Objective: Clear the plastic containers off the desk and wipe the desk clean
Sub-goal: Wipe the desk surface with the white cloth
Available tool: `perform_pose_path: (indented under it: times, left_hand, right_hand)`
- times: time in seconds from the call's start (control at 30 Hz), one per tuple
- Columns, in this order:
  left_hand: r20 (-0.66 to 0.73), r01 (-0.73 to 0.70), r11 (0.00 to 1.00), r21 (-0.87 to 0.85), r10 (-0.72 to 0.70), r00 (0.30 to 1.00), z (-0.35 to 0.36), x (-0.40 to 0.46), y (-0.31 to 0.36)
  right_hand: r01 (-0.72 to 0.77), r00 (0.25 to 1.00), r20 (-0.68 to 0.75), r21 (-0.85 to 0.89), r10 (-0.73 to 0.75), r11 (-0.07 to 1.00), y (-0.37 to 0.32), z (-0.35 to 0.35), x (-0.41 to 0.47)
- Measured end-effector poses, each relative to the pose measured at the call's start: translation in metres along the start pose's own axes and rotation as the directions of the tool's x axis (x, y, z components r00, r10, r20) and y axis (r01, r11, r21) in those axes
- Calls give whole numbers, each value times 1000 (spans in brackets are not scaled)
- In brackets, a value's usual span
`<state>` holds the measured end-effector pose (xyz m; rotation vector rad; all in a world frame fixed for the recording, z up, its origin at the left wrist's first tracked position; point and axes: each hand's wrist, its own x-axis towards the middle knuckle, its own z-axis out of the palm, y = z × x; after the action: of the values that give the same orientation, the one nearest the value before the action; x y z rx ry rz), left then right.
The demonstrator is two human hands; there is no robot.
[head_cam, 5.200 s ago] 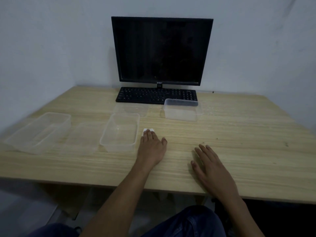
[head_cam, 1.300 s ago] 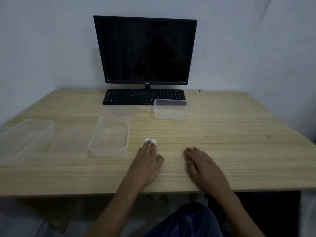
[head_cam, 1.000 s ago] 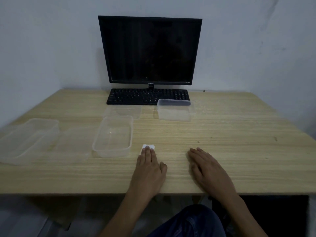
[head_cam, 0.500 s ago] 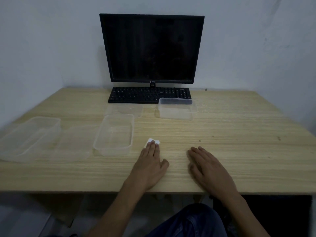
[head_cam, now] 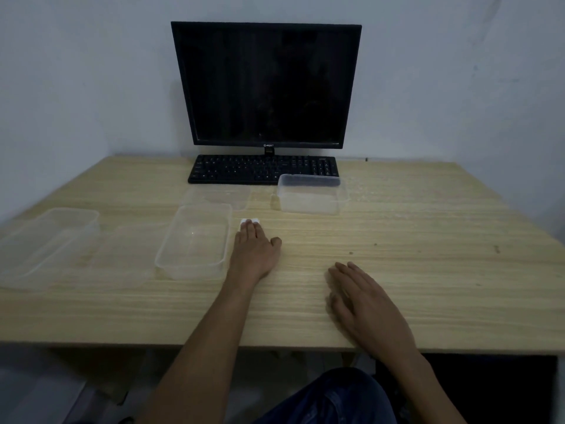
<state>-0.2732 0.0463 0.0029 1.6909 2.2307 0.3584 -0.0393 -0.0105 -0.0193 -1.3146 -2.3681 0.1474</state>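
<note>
The left hand point(head_cam: 255, 252) is lying flat on the table point(head_cam: 428, 286), and its straight fingers point(head_cam: 249, 229) are pressing down on a small white wipe point(head_cam: 249, 221). The right hand point(head_cam: 363, 301) is resting flat too, holding nothing, well to the right of the wipe.

The plastic boxes are all sitting on the table. One open box point(head_cam: 195, 240) is just to the left of the wipe, almost touching the left hand. A box with its lid on point(head_cam: 310, 194) is behind the wipe and to the right, and a flat clear lid point(head_cam: 218, 195) is behind the wipe and to the left. Another open box point(head_cam: 52, 240) is far to the left of the wipe.

Wiping now could go wrong. The hand could be bumping the near box and sliding it along. The boxes are covering parts of the table, so dirt under them would be staying there. The wipe is tiny and could be slipping out from under the fingers.
</note>
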Motion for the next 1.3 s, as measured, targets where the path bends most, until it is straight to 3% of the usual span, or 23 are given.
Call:
perform_pose_path:
  times: [0.1, 0.3, 0.6, 0.7, 0.9, 1.0, 1.13, 1.3]
  left_hand:
    - [17, -4, 1000, 7, 4, 1000, -3, 2, -2]
    - [119, -167, 986, 3, 166, 979, -11, -13, -4]
    - [209, -428, 903, 24, 414, 886, 15, -39, 43]
    - [183, -411, 911, 46, 396, 900, 16, -40, 34]
    - [76, -177, 982, 67, 172, 982, 8, -16, 19]
    - [65, -162, 985, 60, 158, 985, 11, -8, 23]
    - [109, -300, 953, 43, 294, 949, 14, -9, 42]
    - [135, -512, 858, 34, 504, 853, 24, -30, 47]
  right_hand:
    - [-13, 1000, 7, 40, 13, 999, 0, 0, 1]
    - [-45, 998, -36, 130, 50, 991, 2, 0, 2]
    - [-48, 997, -55, 147, 57, 988, 2, -1, 1]
    - [-49, 997, -54, 132, 57, 990, 2, -2, 1]
    - [-38, 997, -59, 137, 47, 990, 0, -2, 0]
    - [-32, 996, -73, 157, 44, 987, 1, -1, 1]
    - [-36, 995, -89, 156, 51, 987, 2, 1, 1]
    - [-81, 991, -99, 135, 95, 987, 3, 3, -2]
